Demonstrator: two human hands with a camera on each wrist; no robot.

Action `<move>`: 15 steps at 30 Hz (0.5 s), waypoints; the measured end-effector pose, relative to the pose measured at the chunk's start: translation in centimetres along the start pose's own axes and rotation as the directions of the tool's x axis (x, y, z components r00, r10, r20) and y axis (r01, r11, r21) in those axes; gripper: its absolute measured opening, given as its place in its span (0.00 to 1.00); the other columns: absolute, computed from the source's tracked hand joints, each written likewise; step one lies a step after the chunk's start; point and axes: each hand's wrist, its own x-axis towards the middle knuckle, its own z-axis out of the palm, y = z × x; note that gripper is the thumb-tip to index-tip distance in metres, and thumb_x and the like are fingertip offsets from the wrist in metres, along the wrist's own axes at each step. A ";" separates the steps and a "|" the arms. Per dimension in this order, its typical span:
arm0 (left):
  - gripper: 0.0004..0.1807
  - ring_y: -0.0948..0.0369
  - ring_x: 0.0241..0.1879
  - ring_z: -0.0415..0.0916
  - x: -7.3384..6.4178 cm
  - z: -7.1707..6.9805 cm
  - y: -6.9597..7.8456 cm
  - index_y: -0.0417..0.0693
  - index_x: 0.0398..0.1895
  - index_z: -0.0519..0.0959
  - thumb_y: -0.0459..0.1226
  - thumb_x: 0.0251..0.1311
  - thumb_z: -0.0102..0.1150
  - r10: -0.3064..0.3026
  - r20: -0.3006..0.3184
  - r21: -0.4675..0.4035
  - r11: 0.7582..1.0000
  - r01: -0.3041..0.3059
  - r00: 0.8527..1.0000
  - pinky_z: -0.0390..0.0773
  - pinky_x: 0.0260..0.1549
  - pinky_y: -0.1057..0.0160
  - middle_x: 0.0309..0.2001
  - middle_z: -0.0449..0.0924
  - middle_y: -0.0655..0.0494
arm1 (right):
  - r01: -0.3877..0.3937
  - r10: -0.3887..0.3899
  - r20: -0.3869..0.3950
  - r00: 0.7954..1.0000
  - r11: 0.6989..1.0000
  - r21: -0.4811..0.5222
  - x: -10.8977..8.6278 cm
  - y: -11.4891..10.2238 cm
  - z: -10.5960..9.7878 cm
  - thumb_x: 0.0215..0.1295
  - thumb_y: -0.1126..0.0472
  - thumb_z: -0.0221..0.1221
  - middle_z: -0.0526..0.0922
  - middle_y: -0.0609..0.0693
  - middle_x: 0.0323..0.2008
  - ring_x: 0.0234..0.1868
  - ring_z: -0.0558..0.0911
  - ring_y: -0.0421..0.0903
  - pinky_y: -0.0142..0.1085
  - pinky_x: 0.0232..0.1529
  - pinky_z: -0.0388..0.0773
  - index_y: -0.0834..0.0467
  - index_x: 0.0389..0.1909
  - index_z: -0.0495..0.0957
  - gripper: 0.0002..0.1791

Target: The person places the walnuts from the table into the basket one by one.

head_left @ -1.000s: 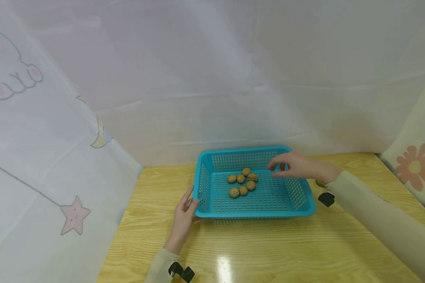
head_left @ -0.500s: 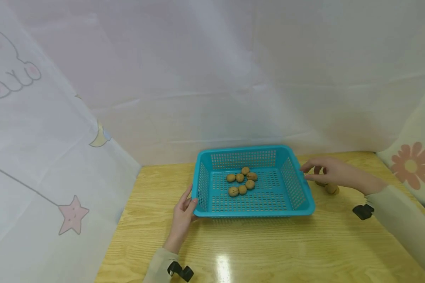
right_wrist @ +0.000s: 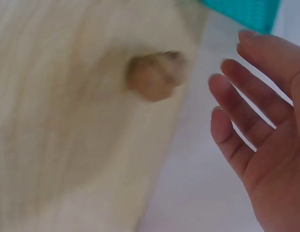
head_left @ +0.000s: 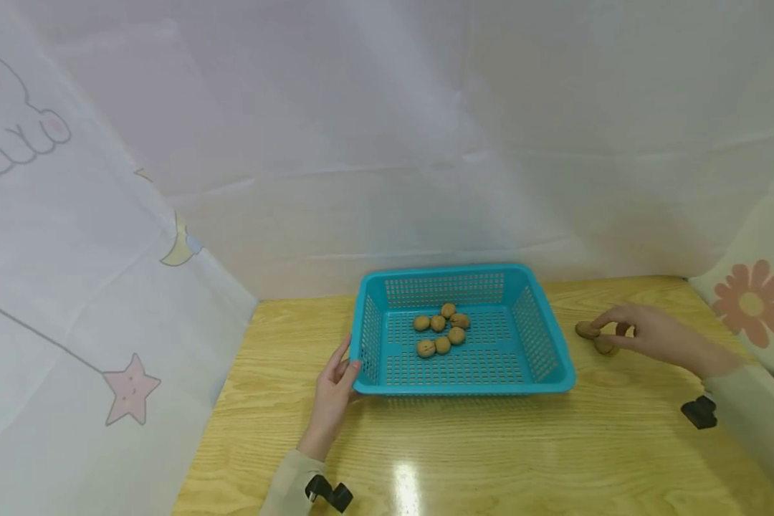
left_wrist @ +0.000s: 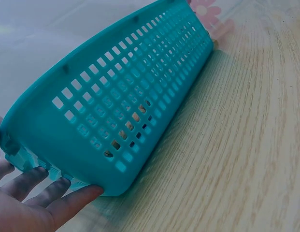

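A turquoise plastic basket (head_left: 464, 390) with perforated walls sits on the table. Several walnuts (head_left: 443, 345) lie in it, left of its middle. At its left end my left hand (head_left: 332, 398) grips the basket, thumb on the rim. In the left wrist view the fingers of that hand (left_wrist: 38, 198) lie against the basket's outer end wall (left_wrist: 106, 121). To the right of the basket, two walnuts (head_left: 585, 330) rest on the tabletop. My right hand (head_left: 661, 337) is over them with bent, parted fingers. The right wrist view shows its palm (right_wrist: 275, 179) holding nothing, beside a blurred walnut (right_wrist: 154, 75).
The wooden table (head_left: 490, 459) extends in front of the basket. A pale cloth (head_left: 426, 179) hangs close behind it, and more printed cloth (head_left: 103, 301) stands at the left side.
My right hand has moved right, from above the basket past its right rim, and down to the walnuts on the table. The left hand and basket have stayed put.
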 end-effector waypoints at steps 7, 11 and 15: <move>0.33 0.34 0.59 0.79 0.1 0.1 0.0 0.52 0.84 0.57 0.38 0.80 0.52 -0.003 -0.004 0.015 1.000 0.003 1.000 0.89 0.44 0.50 0.68 0.73 0.31 | -0.017 0.018 -0.015 1.000 0.999 0.031 -1.0 2.8 2.0 0.67 0.65 0.69 0.85 0.53 0.47 0.34 0.75 0.28 0.31 0.29 0.76 0.60 0.54 0.84 0.15; 0.33 0.35 0.58 0.79 0.1 0.2 0.0 0.49 0.84 0.56 0.37 0.80 0.52 0.005 -0.008 0.029 1.000 -0.004 1.000 0.88 0.45 0.48 0.67 0.73 0.30 | -0.030 0.030 0.003 1.000 0.998 0.054 -1.2 3.6 2.6 0.68 0.65 0.68 0.84 0.56 0.50 0.35 0.75 0.29 0.31 0.30 0.77 0.62 0.55 0.83 0.16; 0.33 0.36 0.58 0.80 0.1 0.2 0.0 0.48 0.84 0.56 0.38 0.80 0.53 0.002 -0.017 0.028 1.000 -0.001 1.000 0.88 0.45 0.48 0.67 0.73 0.29 | -0.046 0.045 0.009 0.999 0.997 0.063 -1.4 3.9 2.9 0.67 0.66 0.69 0.83 0.56 0.50 0.35 0.74 0.29 0.31 0.29 0.75 0.62 0.56 0.83 0.17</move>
